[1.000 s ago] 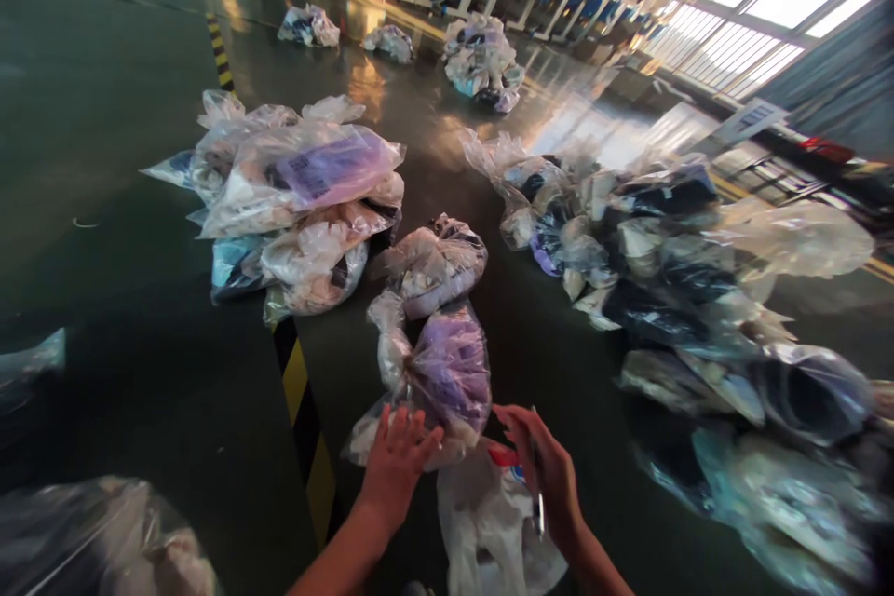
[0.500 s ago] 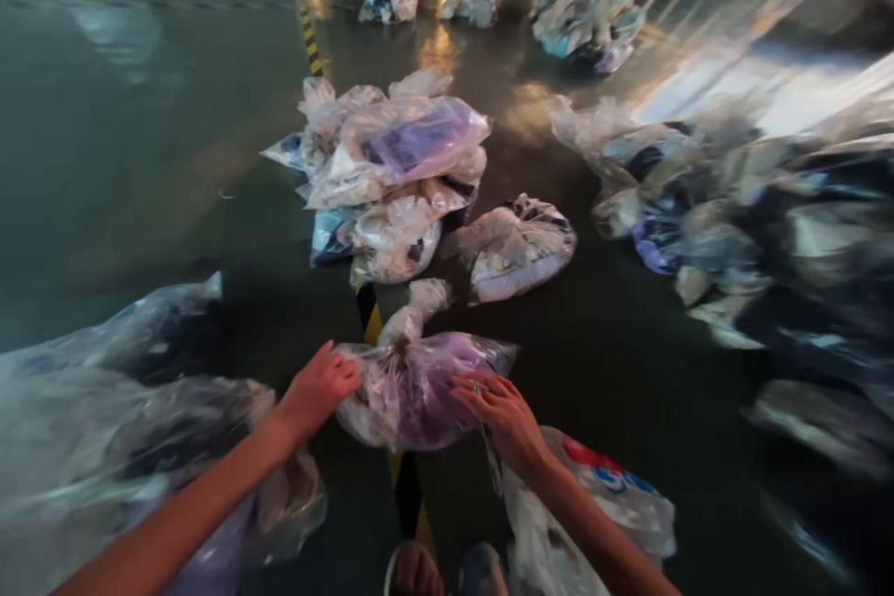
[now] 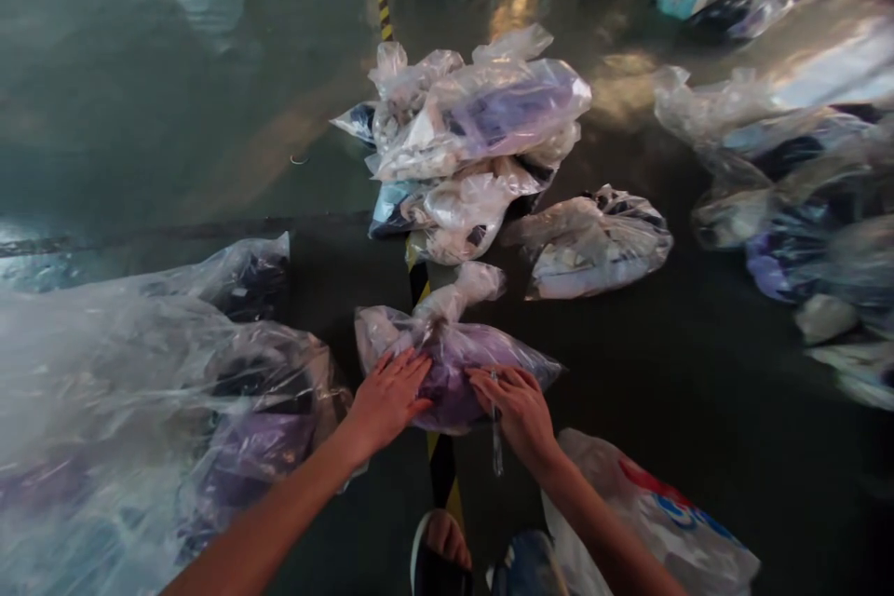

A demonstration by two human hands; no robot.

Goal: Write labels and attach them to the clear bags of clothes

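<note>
Floor (image 3: pixel 140 130), dark and glossy, carries a broad mass of clear plastic bags (image 3: pixel 126 382) at left and a stacked bag heap (image 3: pixel 481 130) beyond the hands. White printed shopping bag (image 3: pixel 649 521) lies partly behind the right forearm. Knotted purple-filled bag (image 3: pixel 465 358) lies across yellow-and-black floor tape (image 3: pixel 442 475), directly under both hands. Left hand (image 3: pixel 387 400) rests on its near left part, fingers spread; right hand (image 3: pixel 517 405) touches its near right part, fingers closer together, a slim shiny object (image 3: pixel 497 447) beside them; whether they pinch anything, I cannot tell
</note>
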